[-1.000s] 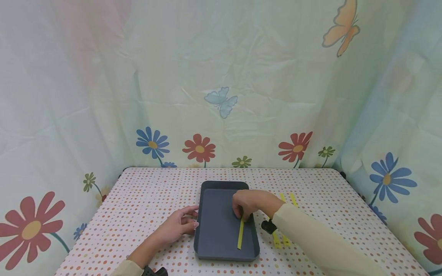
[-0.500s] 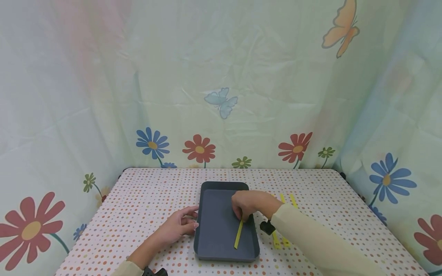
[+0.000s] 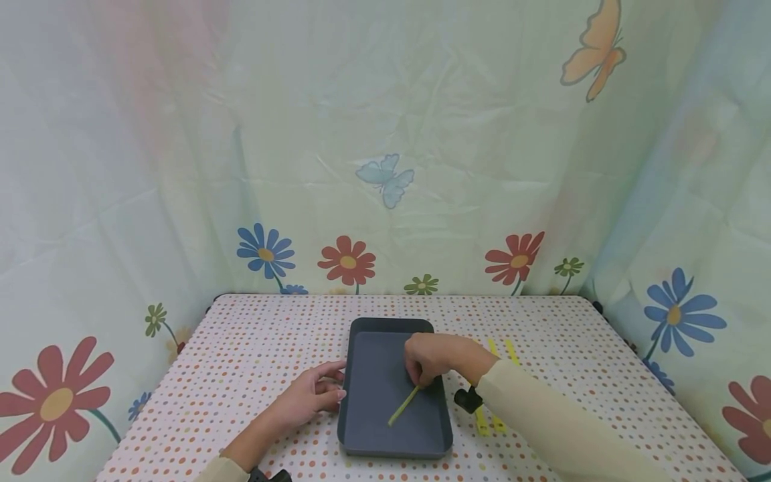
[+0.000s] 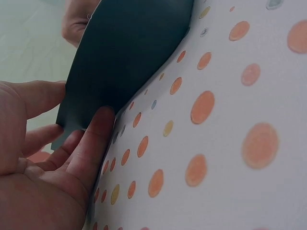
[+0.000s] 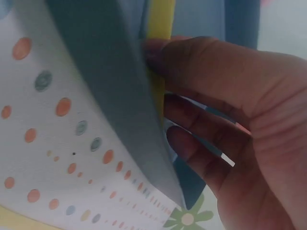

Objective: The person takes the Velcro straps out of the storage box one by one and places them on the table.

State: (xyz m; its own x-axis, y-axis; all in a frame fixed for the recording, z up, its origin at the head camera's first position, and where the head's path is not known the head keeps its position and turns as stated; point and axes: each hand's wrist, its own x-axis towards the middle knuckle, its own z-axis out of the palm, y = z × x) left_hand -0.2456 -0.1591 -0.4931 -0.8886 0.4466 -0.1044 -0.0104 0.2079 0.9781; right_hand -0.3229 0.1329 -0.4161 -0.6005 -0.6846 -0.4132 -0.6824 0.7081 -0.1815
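Note:
A dark grey rectangular tray (image 3: pixel 376 402) lies on the dotted table. My right hand (image 3: pixel 429 358) is over its right side, pinching one end of a flat yellow strip (image 3: pixel 405 406) between thumb and fingers. The strip's other end slants toward the near left over the tray floor. In the right wrist view the thumb presses the yellow strip (image 5: pixel 160 21) close by the tray wall (image 5: pixel 115 81). My left hand (image 3: pixel 310 396) is at the tray's left side. In the left wrist view its fingertips (image 4: pixel 103 117) touch the outer wall (image 4: pixel 124 52), with fingers spread and nearly straight.
Several more yellow strips (image 3: pixel 498 424) lie on the table right of the tray, partly hidden under my right forearm. The white table (image 3: pixel 271 335) has coloured dots. A curtain (image 3: pixel 289 134) printed with flowers and butterflies surrounds it at the back and sides.
The free end of the yellow strip has swung left across the tray and the strip has turned nearly edge-on. My right hand has barely shifted; my left hand stays in place.

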